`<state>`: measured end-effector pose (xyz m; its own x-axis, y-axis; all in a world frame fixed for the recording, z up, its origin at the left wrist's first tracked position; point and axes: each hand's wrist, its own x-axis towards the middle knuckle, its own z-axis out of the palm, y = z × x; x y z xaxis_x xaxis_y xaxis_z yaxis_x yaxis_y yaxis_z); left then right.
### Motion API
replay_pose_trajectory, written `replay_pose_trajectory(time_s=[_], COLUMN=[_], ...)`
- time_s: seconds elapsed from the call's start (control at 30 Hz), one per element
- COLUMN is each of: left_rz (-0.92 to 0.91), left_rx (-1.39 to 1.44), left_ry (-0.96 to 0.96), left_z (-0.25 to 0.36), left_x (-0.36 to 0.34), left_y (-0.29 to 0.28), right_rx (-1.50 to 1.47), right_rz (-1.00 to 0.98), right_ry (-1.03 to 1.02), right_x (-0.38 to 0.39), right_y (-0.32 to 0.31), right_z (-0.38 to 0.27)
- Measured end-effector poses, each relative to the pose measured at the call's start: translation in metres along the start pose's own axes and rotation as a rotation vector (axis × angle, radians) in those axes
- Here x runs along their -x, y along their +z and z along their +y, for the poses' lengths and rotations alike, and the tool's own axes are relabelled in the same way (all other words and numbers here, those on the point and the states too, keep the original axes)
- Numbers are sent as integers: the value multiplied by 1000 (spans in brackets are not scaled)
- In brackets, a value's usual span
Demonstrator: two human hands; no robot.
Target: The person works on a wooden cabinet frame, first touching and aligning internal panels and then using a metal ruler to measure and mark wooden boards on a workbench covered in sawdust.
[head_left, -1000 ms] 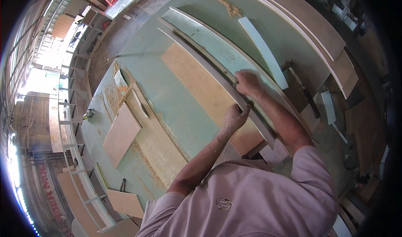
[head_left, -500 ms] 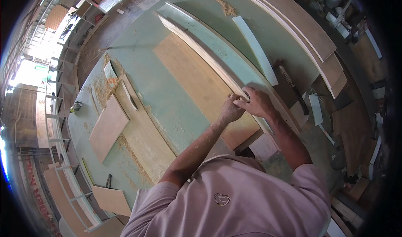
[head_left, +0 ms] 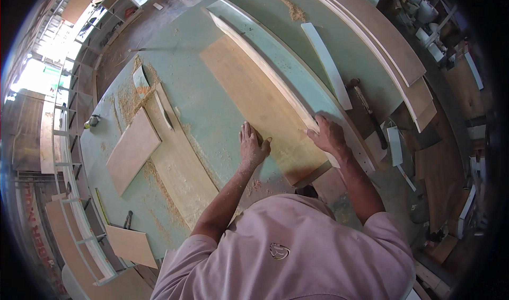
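Observation:
A long brown wooden panel (head_left: 270,117) lies in front of me, with a pale raw-wood strip (head_left: 265,66) running along its right side. My right hand (head_left: 330,137) is closed on that strip near its close end, the thumb on the panel side. At the panel's left edge is my left hand (head_left: 253,149), dusted with sawdust, its fingers stretched out and thumb apart. It holds nothing, and the thumb reaches toward the panel's edge. Beyond the strip, on the right, stands a long narrow board (head_left: 286,50) with a pale top edge.
The green worktable (head_left: 196,98) bears sawdust heaps (head_left: 130,101), a loose board (head_left: 132,151) and a long pale plank (head_left: 183,178) on the left. A white strip (head_left: 326,64), a hammer (head_left: 368,106) and stacked long panels (head_left: 366,29) lie to the right.
My left hand has left the strip, moving left to the panel's left edge, its fingers spreading. The right hand stays on the strip. The view has shifted slightly.

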<state>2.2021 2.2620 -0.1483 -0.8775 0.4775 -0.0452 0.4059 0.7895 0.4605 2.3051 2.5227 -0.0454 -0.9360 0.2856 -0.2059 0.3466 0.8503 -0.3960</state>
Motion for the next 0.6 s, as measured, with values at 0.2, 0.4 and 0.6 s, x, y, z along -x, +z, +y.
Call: replay_pose_trajectory(time_s=[0.2, 0.4, 0.6], left_rz=[-48, 51, 125], left_rx=[-64, 101, 235], left_ry=[-2, -18, -159], left_z=[-6, -2, -13], left_x=[8, 5, 35], left_y=[-10, -18, -55], right_rx=[-55, -68, -290], right_rz=[59, 154, 251], right_ry=[-42, -54, 64], right_x=[3, 16, 15], right_y=[3, -9, -13], right_z=[-7, 3, 3])
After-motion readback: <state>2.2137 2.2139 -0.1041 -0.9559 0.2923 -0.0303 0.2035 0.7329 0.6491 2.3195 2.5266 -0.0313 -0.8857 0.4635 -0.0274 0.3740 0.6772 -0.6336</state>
